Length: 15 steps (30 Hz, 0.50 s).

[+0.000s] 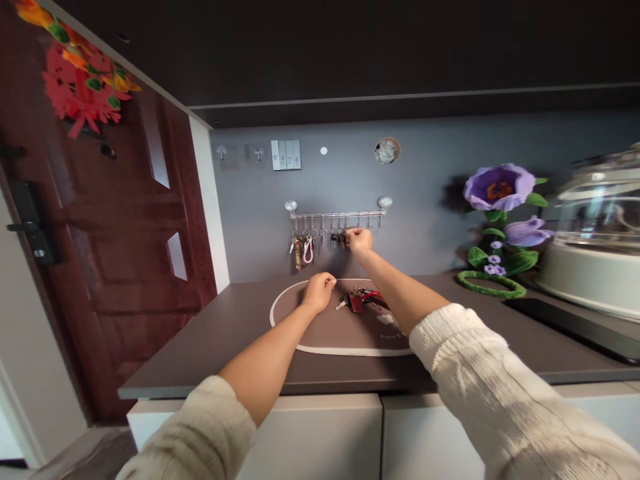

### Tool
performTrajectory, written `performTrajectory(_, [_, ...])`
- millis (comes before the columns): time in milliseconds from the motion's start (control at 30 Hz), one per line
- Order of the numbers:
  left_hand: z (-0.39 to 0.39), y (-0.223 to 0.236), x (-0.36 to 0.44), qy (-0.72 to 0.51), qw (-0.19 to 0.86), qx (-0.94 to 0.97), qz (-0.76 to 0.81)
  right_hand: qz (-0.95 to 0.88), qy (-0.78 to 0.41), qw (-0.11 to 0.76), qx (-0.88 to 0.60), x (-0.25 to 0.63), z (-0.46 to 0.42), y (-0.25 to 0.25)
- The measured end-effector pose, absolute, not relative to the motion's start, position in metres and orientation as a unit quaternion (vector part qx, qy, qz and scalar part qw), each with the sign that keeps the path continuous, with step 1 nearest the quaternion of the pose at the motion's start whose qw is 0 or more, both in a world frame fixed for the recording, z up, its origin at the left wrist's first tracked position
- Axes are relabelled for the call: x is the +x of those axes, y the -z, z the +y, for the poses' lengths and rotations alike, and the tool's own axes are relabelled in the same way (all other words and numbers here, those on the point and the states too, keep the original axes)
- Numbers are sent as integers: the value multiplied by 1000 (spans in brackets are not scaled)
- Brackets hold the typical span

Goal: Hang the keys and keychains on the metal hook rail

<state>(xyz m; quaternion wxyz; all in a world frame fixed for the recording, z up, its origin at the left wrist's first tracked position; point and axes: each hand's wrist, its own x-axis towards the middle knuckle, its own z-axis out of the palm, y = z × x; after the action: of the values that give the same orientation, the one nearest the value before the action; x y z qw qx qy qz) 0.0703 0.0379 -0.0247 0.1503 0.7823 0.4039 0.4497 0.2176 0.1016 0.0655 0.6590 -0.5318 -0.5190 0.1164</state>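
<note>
A metal hook rail is fixed to the grey wall, with several keys on rings hanging along it. My right hand is raised to the rail, its fingers closed at a dark bunch of keys; the fingertips partly hide them. Farther left hang a brown key tag and a pink strap. Low over the brown mat, my left hand has its fingers curled together; anything inside is hidden. Just right of it, a pile of keys with a red holder lies on the mat.
To the right stand purple knitted flowers, a black flat object and a white appliance with a clear dome. A dark cabinet overhangs the counter. The brown door is at left.
</note>
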Motion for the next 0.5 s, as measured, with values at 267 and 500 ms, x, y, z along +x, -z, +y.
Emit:
performTrajectory(267, [38,24,70,-443,110,798,394,-472,-201,689,-512,219,64,-73])
performTrajectory(500, [25,18,70,-435,58,812,385,-535,-276,639,-478,234,24,-67])
